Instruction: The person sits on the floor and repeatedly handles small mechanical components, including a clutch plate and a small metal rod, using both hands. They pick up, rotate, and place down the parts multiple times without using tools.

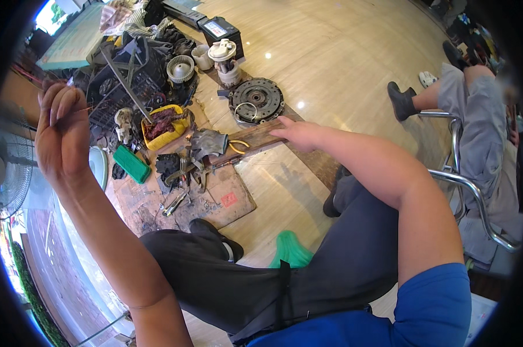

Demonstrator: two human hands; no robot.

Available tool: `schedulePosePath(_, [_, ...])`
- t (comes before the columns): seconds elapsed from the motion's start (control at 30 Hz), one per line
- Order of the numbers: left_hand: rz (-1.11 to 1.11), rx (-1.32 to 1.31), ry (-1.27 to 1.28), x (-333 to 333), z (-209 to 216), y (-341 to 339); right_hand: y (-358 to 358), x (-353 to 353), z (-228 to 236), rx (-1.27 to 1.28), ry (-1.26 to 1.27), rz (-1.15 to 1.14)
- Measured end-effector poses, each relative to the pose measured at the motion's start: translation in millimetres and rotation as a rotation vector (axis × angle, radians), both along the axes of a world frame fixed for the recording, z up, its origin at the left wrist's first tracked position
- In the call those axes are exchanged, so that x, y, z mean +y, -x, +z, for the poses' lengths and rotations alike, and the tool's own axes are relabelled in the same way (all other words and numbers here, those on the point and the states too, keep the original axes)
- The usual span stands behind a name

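My left hand is raised at the left with its fingers curled in. A fine reddish strand shows beside the fingers, but what they grip is too small to make out. My right hand reaches forward with its fingers stretched out over the end of a wooden board. Just beyond those fingertips lies a round clutch pressure plate with a pale ring on it. Yellow-handled pliers and a grey work glove rest by the board's other end.
A yellow tray holds dark red windings. Near it are a green box, a black crate, a fuel pump and a battery. Stained cardboard bears hand tools. A fan stands left; a seated person is at right.
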State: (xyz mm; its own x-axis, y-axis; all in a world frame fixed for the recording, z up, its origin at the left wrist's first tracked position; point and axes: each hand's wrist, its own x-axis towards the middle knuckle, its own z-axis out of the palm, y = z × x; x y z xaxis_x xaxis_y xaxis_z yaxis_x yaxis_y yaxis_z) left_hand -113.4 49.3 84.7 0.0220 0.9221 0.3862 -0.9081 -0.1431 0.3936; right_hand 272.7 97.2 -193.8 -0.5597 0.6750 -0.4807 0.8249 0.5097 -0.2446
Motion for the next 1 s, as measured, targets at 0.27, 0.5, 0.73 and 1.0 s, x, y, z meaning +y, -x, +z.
schedulePosePath(0.27, [0.113, 0.107, -0.013, -22.0, -10.1, 58.4, -23.0, 18.3, -20.7, -0.165, 0.163, 0.095])
schedulePosePath(0.5, [0.456, 0.106, 0.3, -38.0, -82.8, 223.1, -110.5, 49.5, 40.6, 0.088, -0.06, -0.49])
schedulePosePath(0.73, [0.567, -0.033, 0.446, -52.0, -139.2, 321.3, -190.5, 52.2, 63.4, 0.002, -0.438, -0.616])
schedulePosePath(1.0, [0.676, -0.036, 0.521, -43.8, -154.1, 319.2, -250.0, 55.0, 111.8, 0.144, -0.664, -1.181])
